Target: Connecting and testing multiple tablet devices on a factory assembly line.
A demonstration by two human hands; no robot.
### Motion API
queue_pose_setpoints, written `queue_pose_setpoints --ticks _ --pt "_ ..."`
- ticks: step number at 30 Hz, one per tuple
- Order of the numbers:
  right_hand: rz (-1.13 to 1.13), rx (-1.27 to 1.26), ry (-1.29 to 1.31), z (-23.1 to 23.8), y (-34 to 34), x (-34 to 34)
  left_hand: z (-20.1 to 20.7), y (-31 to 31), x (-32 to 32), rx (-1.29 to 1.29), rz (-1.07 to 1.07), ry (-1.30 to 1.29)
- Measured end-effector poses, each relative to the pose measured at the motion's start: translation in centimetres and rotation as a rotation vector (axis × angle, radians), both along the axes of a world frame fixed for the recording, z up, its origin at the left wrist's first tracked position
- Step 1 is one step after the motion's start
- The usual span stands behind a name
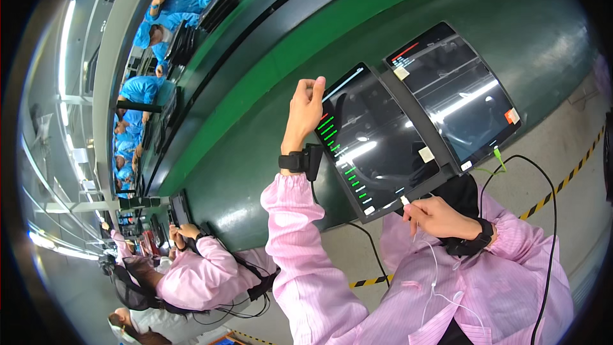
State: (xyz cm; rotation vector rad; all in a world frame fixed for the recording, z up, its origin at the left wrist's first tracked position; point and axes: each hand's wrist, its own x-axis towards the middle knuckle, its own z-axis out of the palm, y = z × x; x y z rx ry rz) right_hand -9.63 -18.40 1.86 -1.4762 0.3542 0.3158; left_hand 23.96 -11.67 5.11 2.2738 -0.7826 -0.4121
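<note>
Two dark tablets lie side by side on the green bench, both screens lit. At the upper left corner of the near tablet, my left hand is closed, fingers curled against its edge; part of the contact is hidden. Green lines of text run along that tablet's left side. My right hand pinches the white plug of wired earphones at the tablet's lower edge. How far in the plug sits cannot be told. The other tablet bears small stickers and has a green-ended cable at its lower edge.
A black cable loops past my right arm. The green bench curves away leftward, with a dark conveyor strip beyond. A co-worker in pink sits at my left; several people in blue work across the line. Yellow-black tape marks the floor.
</note>
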Motion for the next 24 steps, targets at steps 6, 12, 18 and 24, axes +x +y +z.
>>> queue_pose_setpoints --ticks 6,12,18,24 --pt "-0.079 0.049 0.017 -0.6 0.7 -0.4 0.2 0.3 -0.1 -0.066 0.037 0.059" --pt "-0.145 0.057 0.029 -0.4 1.3 -0.8 0.0 0.5 -0.6 -0.062 -0.047 0.057" --pt "-0.270 0.142 0.048 -0.7 2.5 -0.7 -0.1 0.7 -1.4 -0.113 -0.052 0.034" --pt "-0.315 0.255 0.118 -0.8 2.8 -0.5 -0.4 1.2 -2.0 -0.137 -0.045 -0.023"
